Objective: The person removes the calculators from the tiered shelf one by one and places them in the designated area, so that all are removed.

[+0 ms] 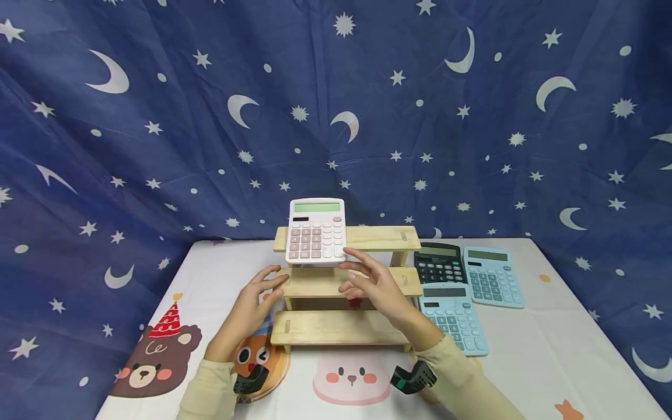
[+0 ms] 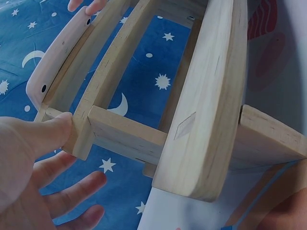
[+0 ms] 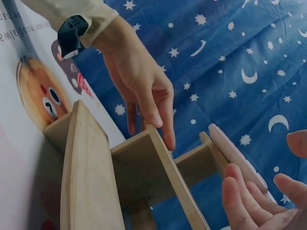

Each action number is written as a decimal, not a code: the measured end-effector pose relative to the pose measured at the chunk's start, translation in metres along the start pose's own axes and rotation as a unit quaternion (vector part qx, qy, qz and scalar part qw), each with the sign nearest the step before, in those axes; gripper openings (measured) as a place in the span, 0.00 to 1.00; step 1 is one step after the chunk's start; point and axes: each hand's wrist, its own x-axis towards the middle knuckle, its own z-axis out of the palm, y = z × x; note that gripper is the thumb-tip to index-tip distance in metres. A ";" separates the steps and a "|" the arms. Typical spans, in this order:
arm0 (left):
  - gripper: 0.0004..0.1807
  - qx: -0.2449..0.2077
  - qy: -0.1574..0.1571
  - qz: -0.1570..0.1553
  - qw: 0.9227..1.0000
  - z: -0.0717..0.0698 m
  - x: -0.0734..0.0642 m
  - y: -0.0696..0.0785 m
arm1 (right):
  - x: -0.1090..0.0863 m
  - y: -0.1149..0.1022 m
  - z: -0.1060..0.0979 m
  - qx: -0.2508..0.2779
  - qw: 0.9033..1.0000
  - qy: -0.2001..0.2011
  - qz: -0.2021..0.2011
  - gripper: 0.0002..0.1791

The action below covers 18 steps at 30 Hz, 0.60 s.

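Observation:
A pink and white calculator stands tilted back against the top step at the left of a three-step wooden stand, its keys facing forward. At the left end of the middle step, my left hand pinches the board between thumb and finger, as the right wrist view shows. My right hand is at the calculator's lower right corner, index fingertip right at its edge, with the other fingers loosely bent and the thumb apart. In the left wrist view, the calculator's edge shows side-on beside the step.
Right of the stand lie a black calculator and two light blue calculators on the white cloth with cartoon prints. A blue curtain with moons and stars hangs behind. Both wrists wear a dark camera band.

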 end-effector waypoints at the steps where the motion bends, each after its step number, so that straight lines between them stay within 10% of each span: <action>1: 0.19 0.000 0.000 0.000 1.000 0.000 0.000 0.000 | 0.001 0.000 0.000 -0.001 1.000 0.001 0.003 0.30; 18: 0.19 -0.001 0.002 -0.004 1.000 0.000 0.000 0.000 | 0.020 0.007 0.003 -0.012 0.999 0.020 0.028 0.30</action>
